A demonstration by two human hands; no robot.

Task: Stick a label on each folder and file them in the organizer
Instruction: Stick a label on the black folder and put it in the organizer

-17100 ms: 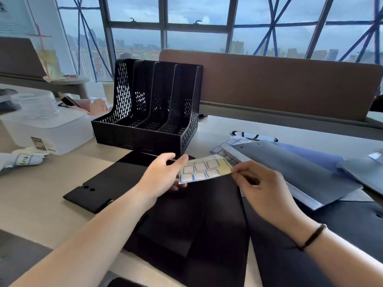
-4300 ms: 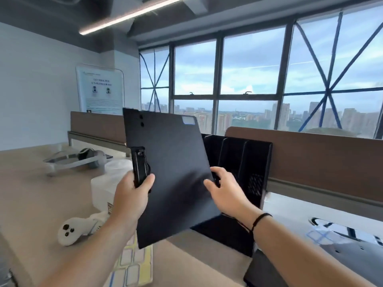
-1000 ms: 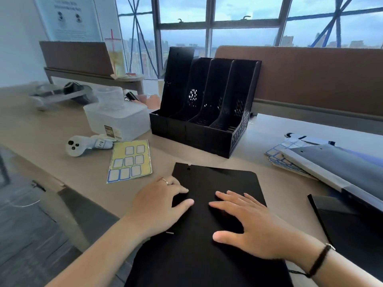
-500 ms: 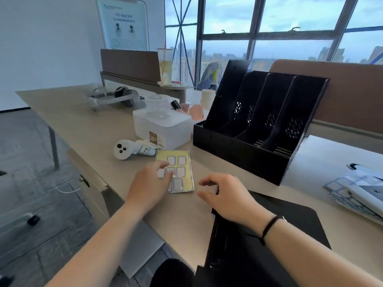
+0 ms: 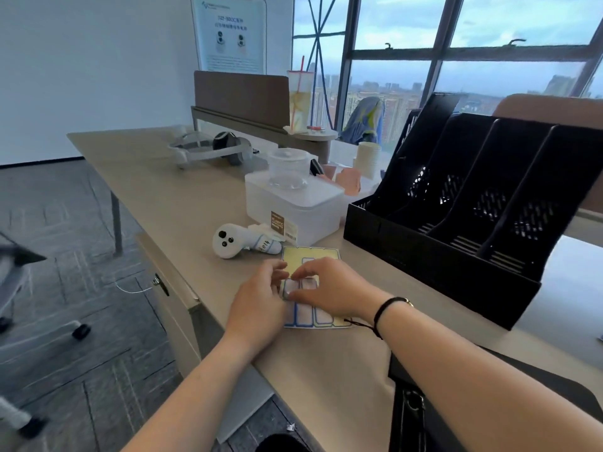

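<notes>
Head view looks along a pale wooden desk (image 5: pixel 156 177) by a city-facing window (image 5: pixel 456 60), a black folder (image 5: pixel 489 402) at the near edge. Half a second ago the hands were apart; now the left hand (image 5: pixel 257 298) and right hand (image 5: pixel 329 288) meet, fingers curled, over the label sheet (image 5: pixel 310 256), the grip unclear. One folder stands in the black organizer's (image 5: pixel 456 256) leftmost slot; a clear cup (image 5: pixel 287 164) sits on a white box (image 5: pixel 293 207).

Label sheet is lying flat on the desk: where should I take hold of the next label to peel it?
Pick at a corner of one label on the label sheet, from above with right hand fingertips. The sheet lies flat, so the left hand should press it down beside that label.
</notes>
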